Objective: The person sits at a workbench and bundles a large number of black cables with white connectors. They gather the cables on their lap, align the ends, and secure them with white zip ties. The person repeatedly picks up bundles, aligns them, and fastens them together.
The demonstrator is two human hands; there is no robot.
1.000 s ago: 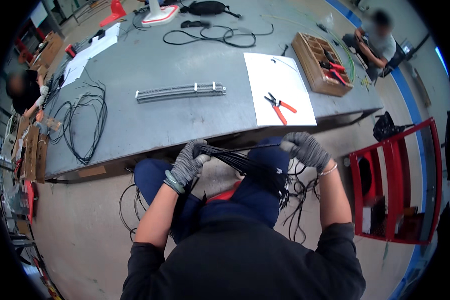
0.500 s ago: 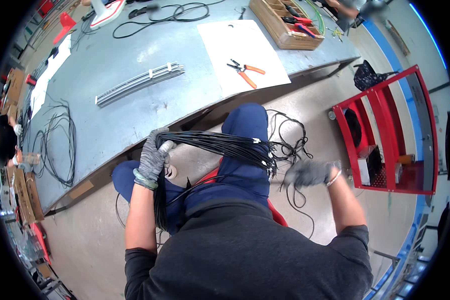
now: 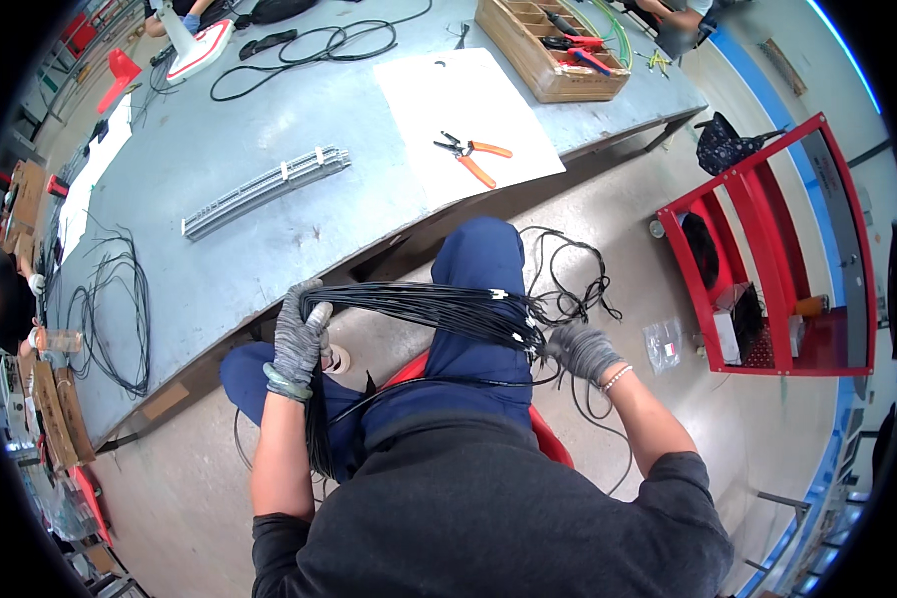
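Cable bundle: many thin black strands (image 3: pixel 419 304), held over the lap, crossing the right thigh (image 3: pixel 478 254); pale tabs (image 3: pixel 498 294) near the strand ends.
Long axis: from the left-hand grip toward between 3 and 4 o'clock (12 = top of view), fanning slightly toward the ends; the other length (image 3: pixel 317 429) hangs from the same grip toward 6.
Left hand: gloved (image 3: pixel 297 334), fingers wrapped round the bundle at its bend. Firm hold by the look of it.
Right hand: gloved (image 3: pixel 582 351), at the tabbed ends, fingertips pointing to 9. Can't tell whether it's pinching strands or only touching.
Key relation: bundle spans between the hands; right hand is nearest the free ends, left owns the bend.
Lap cable: single black line (image 3: pixel 439 380) below the bundle, running roughly 9 to 3.
Floor cable: loose black loops (image 3: pixel 600 287), at 12 from the right hand.
Pale roll: just beside the left hand (image 3: pixel 338 360), at its 4 o'clock.
Clear bag: on floor (image 3: pixel 661 345), at 3 from the right hand.
Bench: grey top (image 3: pixel 229 284), 9 to 1 from the bundle; carries slotted grey strips (image 3: pixel 265 191), white sheet (image 3: pixel 508 110) with orange-handled pliers (image 3: pixel 476 170) on it, wooden tool box (image 3: pixel 578 88).
Red cart: farther out, at 2 (image 3: pixel 772 249).
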